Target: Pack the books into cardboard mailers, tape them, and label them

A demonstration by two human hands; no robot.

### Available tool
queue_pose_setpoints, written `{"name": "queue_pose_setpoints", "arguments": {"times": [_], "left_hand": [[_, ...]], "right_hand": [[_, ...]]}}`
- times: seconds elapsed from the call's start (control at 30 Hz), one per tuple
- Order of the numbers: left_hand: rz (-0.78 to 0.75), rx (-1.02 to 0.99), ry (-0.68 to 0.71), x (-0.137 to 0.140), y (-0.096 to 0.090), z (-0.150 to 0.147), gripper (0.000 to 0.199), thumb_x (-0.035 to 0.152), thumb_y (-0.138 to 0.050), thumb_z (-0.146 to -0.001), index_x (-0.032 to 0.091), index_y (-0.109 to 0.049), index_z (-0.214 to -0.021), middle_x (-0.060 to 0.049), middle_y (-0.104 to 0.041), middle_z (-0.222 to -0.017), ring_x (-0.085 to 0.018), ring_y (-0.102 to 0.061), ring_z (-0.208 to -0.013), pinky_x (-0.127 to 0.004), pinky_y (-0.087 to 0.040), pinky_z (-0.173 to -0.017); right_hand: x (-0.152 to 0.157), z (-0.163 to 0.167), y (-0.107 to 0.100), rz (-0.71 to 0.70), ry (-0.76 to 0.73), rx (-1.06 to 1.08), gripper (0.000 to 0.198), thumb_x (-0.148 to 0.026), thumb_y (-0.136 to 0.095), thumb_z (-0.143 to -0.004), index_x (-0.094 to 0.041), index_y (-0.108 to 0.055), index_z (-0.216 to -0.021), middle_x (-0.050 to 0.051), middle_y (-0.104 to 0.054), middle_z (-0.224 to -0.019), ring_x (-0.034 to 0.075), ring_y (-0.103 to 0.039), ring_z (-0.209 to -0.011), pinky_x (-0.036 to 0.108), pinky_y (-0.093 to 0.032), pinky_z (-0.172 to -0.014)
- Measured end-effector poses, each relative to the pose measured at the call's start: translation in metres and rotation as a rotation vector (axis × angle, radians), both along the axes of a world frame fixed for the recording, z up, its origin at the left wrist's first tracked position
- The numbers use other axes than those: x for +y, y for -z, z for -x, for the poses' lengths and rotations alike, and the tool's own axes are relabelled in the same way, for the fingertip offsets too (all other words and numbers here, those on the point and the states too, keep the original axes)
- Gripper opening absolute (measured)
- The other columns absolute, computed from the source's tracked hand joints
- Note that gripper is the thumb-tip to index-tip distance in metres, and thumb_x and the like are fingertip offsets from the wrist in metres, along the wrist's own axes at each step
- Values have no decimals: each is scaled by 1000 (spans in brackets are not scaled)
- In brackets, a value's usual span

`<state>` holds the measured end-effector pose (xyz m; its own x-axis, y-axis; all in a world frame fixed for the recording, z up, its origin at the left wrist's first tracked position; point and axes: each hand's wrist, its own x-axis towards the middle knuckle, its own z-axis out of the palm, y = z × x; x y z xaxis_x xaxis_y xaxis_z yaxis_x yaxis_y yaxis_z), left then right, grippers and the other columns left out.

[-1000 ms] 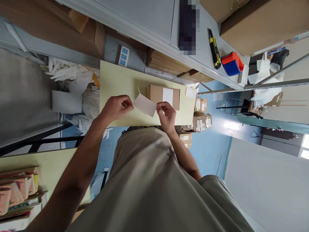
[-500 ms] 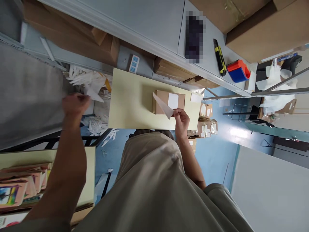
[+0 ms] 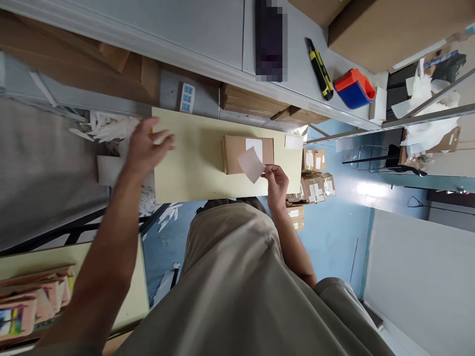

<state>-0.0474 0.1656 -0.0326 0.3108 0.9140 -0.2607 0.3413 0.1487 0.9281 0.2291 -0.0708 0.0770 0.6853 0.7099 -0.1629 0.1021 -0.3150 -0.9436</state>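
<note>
Paper slip [image 3: 251,165] is pinched in the right hand [image 3: 276,185]; left hand [image 3: 144,147] hovers, fingers spread.

Single head-worn view, facing forward and steeply down onto the bench [image 3: 185,183].
It looks from above the wearer's shirt [image 3: 252,282], which sits closest; the bench lies farther off, all four corners in frame, beyond its near edge. The wide field reaches past the far edge to a grey shelf [image 3: 178,29] and past the right edge to blue floor [image 3: 334,237].
</note>
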Motion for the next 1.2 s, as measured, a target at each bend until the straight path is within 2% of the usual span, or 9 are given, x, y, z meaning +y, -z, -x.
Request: {"name": "queue_pose_setpoints", "arguments": {"times": [0.07,0.1,0.2,0.27,0.57,0.73,0.87,1.03,1.2], "left_hand": [[117,-235,98,-45,-32,-50,82,72,-94,-78,20,-63,-133,-20,-68,-159,-38,-76,-135,-36,-73,-72],[160,-312,162,-67,-47,-72,72,67,-96,-78,21,-66,-124,-18,-72,-151,-37,-77,-132,-30,-69,-64],[162,-365,282,-117,-83,-120,55,52,-101,-77,24,-70,-112,-14,-80,-133,-35,-80,-125,-27,-64,-63],[122,-356,297,-136,-93,-140,50,46,-101,-75,25,-69,-107,-12,-81,-128,-35,-80,-126,-27,-63,-64],[58,-246,84,-165,-91,-191,38,46,-91,-83,24,-64,-98,-12,-82,-121,-30,-82,-120,-23,-57,-62],[220,-272,-90,-168,-88,-212,40,49,-87,-76,24,-62,-96,-6,-78,-107,-21,-78,-87,-25,-59,-55],[342,-310,-228,-164,-83,-218,40,50,-82,-74,25,-57,-93,0,-70,-89,-16,-68,-70,-24,-54,-48],[353,-321,-257,-165,-82,-217,40,54,-80,-77,26,-55,-90,0,-64,-82,-14,-63,-64,-23,-47,-43],[352,-313,-263,-165,-84,-218,39,52,-83,-75,25,-59,-90,1,-61,-78,-12,-57,-59,-22,-44,-41]], "right_hand": [[-1,-7,3,9,-1,7,46,-71,-74,-99,-25,-70,-95,6,-78,-102,23,-71,-97,42,-64,-94],[-2,-10,5,11,-4,11,47,-72,-75,-99,-26,-71,-95,7,-79,-104,23,-72,-98,42,-65,-96],[-3,-18,8,-6,-28,41,48,-74,-77,-98,-26,-73,-97,8,-81,-108,24,-74,-100,44,-65,-97],[-5,-24,10,-32,-59,67,49,-74,-78,-99,-25,-74,-98,9,-81,-110,25,-74,-102,44,-65,-98],[-5,-59,19,-146,-207,285,52,-78,-80,-98,-26,-74,-101,9,-81,-111,26,-78,-109,44,-68,-97],[-9,-95,23,-114,-316,300,50,-76,-78,-100,-27,-73,-106,9,-82,-118,26,-79,-113,43,-69,-100],[-13,-134,34,-88,-282,198,40,-66,-77,-102,-27,-72,-104,8,-82,-109,24,-78,-104,40,-67,-92],[-14,-169,48,-22,-289,52,29,-56,-74,-103,-27,-72,-101,4,-80,-104,21,-73,-92,37,-63,-84],[-11,-180,55,-37,-365,34,25,-52,-72,-102,-28,-76,-101,4,-79,-102,20,-72,-90,36,-62,-80]]}}
